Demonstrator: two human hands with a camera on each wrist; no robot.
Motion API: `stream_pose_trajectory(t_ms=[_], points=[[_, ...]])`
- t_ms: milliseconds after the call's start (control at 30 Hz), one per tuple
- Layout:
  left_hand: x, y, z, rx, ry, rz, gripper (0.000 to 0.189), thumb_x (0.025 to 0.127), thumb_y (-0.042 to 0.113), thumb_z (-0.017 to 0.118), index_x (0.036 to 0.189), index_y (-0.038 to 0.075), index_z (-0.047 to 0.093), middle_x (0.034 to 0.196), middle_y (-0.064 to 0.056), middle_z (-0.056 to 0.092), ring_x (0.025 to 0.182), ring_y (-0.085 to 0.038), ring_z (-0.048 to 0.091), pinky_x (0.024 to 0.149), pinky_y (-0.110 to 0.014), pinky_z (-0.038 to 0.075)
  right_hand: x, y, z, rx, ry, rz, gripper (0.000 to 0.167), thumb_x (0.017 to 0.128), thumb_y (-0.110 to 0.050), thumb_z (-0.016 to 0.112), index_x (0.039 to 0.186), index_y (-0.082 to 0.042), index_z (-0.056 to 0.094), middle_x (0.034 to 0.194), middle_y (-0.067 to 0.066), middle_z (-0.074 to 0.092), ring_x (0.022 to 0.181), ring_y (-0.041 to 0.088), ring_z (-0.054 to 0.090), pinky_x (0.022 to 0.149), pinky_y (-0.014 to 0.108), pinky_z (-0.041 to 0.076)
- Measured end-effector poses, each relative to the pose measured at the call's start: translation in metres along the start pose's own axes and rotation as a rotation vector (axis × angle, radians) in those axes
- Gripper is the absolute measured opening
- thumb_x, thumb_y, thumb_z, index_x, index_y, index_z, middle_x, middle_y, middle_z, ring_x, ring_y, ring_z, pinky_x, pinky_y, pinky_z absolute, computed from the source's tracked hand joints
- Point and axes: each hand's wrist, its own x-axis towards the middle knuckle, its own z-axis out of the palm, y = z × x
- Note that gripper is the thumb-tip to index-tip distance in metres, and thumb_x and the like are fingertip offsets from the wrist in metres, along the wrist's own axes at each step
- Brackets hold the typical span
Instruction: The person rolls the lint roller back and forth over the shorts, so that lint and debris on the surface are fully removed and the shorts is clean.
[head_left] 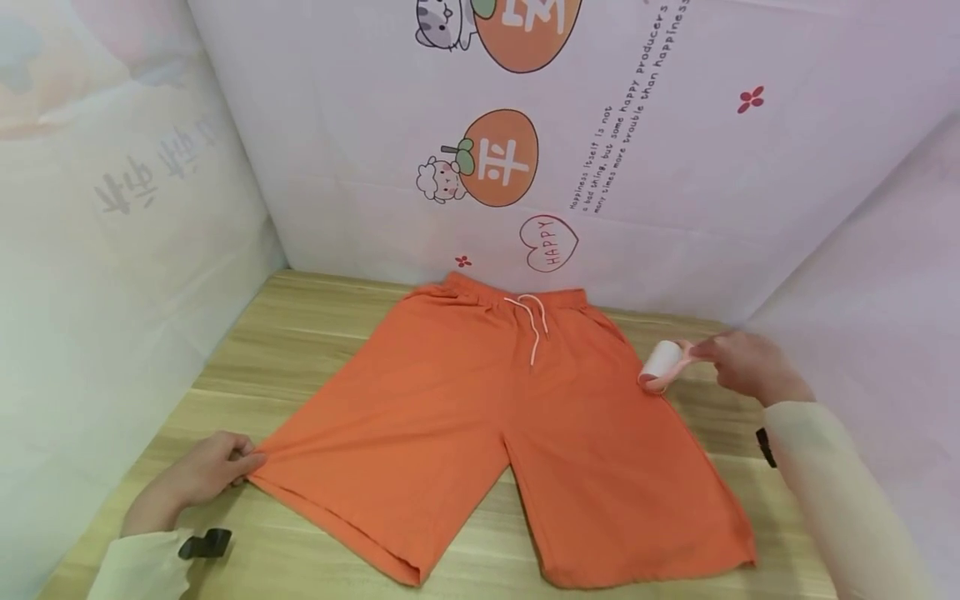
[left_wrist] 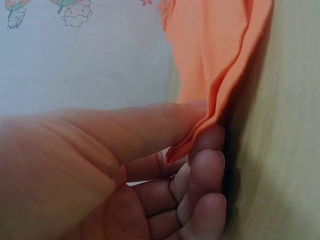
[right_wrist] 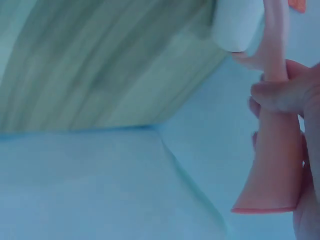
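Orange shorts with a white drawstring lie spread on the wooden table, waistband toward the back wall. My left hand pinches the outer hem corner of the left leg between thumb and fingers; the left wrist view shows the folded orange cloth in that grip. At the right side, my right hand holds a lint roller by its pink handle. The roller's white cylinder is at the outer edge of the shorts' right side, below the waistband. Whether it touches the cloth I cannot tell.
A pale printed sheet rises behind the table, with similar sheets at the left and right. Wood-grain tabletop shows around the shorts. Black straps sit at both wrists.
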Motion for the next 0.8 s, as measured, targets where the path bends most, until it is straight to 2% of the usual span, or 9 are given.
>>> stream_pose_trajectory(t_ms=[100, 167, 267, 333, 400, 500, 800], points=[[0.0, -0.001, 0.001, -0.01, -0.005, -0.004, 0.027, 0.109, 0.014, 0.058, 0.084, 0.004, 0.06, 0.067, 0.004, 0.053, 0.056, -0.002, 0.044, 0.059, -0.023, 0.041, 0.001, -0.001, -0.012, -0.052, -0.015, -0.007, 0.037, 0.086, 0.009, 0.07, 0.116, -0.01, 0.081, 0.094, 0.013, 0.077, 0.069, 0.022, 0.063, 0.056, 0.038, 0.047], [0.0, -0.002, 0.001, -0.009, -0.006, -0.001, 0.027, 0.109, 0.014, 0.058, 0.084, 0.004, 0.061, 0.068, 0.003, 0.054, 0.057, -0.002, 0.044, 0.059, -0.023, 0.041, 0.003, -0.004, -0.021, -0.051, -0.001, -0.013, 0.036, 0.088, 0.007, 0.07, 0.117, -0.011, 0.08, 0.094, 0.011, 0.077, 0.067, 0.019, 0.058, 0.056, 0.037, 0.045], [0.0, -0.002, 0.0, 0.013, 0.003, 0.006, 0.028, 0.109, 0.013, 0.057, 0.083, 0.003, 0.06, 0.069, 0.003, 0.055, 0.058, -0.002, 0.044, 0.06, -0.023, 0.041, 0.01, -0.012, -0.033, -0.026, 0.08, -0.046, 0.029, 0.093, 0.001, 0.073, 0.117, -0.014, 0.08, 0.098, 0.012, 0.078, 0.073, 0.023, 0.064, 0.059, 0.04, 0.048], [0.0, -0.001, -0.001, 0.023, 0.009, 0.0, 0.028, 0.109, 0.014, 0.058, 0.083, 0.004, 0.06, 0.07, 0.002, 0.055, 0.059, -0.002, 0.044, 0.06, -0.023, 0.04, 0.016, -0.021, -0.04, 0.002, 0.136, -0.073, 0.026, 0.094, -0.006, 0.076, 0.119, -0.014, 0.08, 0.107, 0.013, 0.079, 0.084, 0.029, 0.07, 0.066, 0.046, 0.055], [0.0, -0.001, 0.0, 0.025, 0.011, -0.006, 0.028, 0.109, 0.014, 0.058, 0.083, 0.004, 0.06, 0.07, 0.002, 0.055, 0.059, -0.002, 0.044, 0.06, -0.023, 0.04, 0.024, -0.033, -0.048, 0.006, 0.184, -0.101, 0.024, 0.095, -0.012, 0.078, 0.118, -0.015, 0.081, 0.112, 0.013, 0.079, 0.098, 0.035, 0.073, 0.076, 0.054, 0.058], [0.0, -0.001, 0.001, 0.012, 0.008, -0.013, 0.028, 0.109, 0.015, 0.058, 0.084, 0.004, 0.06, 0.069, 0.002, 0.055, 0.059, -0.003, 0.044, 0.06, -0.023, 0.04, 0.038, -0.052, -0.058, -0.005, 0.227, -0.139, 0.026, 0.094, -0.016, 0.08, 0.119, -0.016, 0.081, 0.116, 0.011, 0.079, 0.105, 0.036, 0.073, 0.083, 0.057, 0.059], [0.001, 0.0, 0.002, 0.026, 0.018, -0.035, 0.028, 0.108, 0.017, 0.059, 0.082, 0.006, 0.06, 0.068, 0.004, 0.055, 0.058, -0.003, 0.045, 0.06, -0.024, 0.042, 0.095, -0.12, -0.063, -0.005, 0.38, -0.305, 0.027, 0.091, -0.018, 0.082, 0.118, -0.022, 0.082, 0.118, 0.001, 0.08, 0.105, 0.03, 0.073, 0.083, 0.05, 0.059]])
